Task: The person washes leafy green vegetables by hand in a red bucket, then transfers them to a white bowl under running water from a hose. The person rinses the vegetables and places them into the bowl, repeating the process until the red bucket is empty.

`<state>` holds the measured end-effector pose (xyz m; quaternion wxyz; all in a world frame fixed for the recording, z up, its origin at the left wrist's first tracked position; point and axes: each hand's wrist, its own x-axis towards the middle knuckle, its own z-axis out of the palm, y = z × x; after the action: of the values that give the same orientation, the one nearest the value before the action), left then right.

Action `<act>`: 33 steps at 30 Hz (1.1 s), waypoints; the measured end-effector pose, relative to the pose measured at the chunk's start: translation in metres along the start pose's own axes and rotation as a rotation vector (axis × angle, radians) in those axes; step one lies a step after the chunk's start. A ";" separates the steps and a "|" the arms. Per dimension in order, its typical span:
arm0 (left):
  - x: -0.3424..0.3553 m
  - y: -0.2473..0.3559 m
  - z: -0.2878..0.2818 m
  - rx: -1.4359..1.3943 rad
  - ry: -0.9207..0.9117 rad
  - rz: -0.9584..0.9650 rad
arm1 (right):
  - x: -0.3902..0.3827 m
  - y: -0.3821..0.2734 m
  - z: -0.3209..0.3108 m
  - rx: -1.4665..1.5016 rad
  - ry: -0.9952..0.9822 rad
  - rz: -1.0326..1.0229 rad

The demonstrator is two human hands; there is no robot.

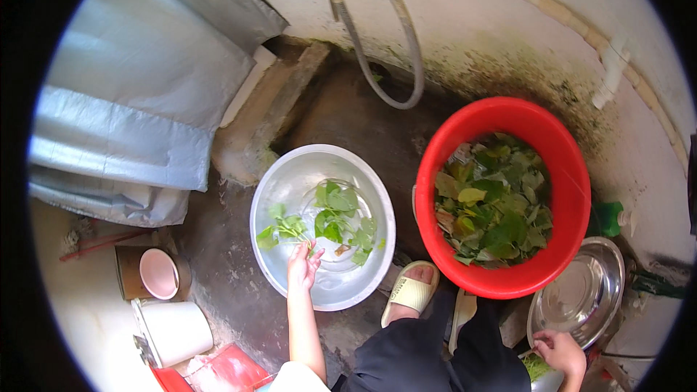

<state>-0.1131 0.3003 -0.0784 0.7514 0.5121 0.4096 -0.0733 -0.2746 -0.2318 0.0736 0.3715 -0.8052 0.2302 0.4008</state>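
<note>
Over the silver metal basin [265, 261] in the middle, my left hand [302, 267] is closed on a small bunch of leafy greens [290, 226], the stems at its fingertips and the leaves pointing up and left. More green leaves [337, 207] lie in the basin, just beyond that hand. At the lower right, my right hand [559, 352] has curled fingers beside the rim of a shiny steel basin [579, 290]. Thin green stems [536, 367] show beneath it in a container mostly cut off by the frame. Whatever its fingers hold is hidden.
A red tub [504, 287] full of leaves stands right of the basin. My slippered foot [414, 290] is between them. At left are a white bucket [178, 330], a pink bowl [157, 274] and a silver sheet [138, 101]. A hose [414, 43] hangs from the far wall.
</note>
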 end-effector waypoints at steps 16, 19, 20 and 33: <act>-0.103 -0.020 0.169 0.281 -0.425 0.323 | 0.119 -0.269 0.097 0.056 0.253 -0.846; -0.109 -0.021 0.199 0.571 -0.605 0.367 | 0.125 -0.240 0.074 0.284 0.299 -0.768; -0.116 -0.015 0.205 0.705 -0.640 0.427 | 0.122 -0.231 0.064 0.346 0.236 -0.687; -0.138 -0.014 0.284 1.320 -0.679 1.688 | 0.090 -0.129 0.011 0.773 0.149 -0.392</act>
<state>-0.0572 0.0154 0.0465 0.2149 0.8766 -0.4133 0.1206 -0.1417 -0.1500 0.0488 0.6970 -0.6621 0.2322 0.1478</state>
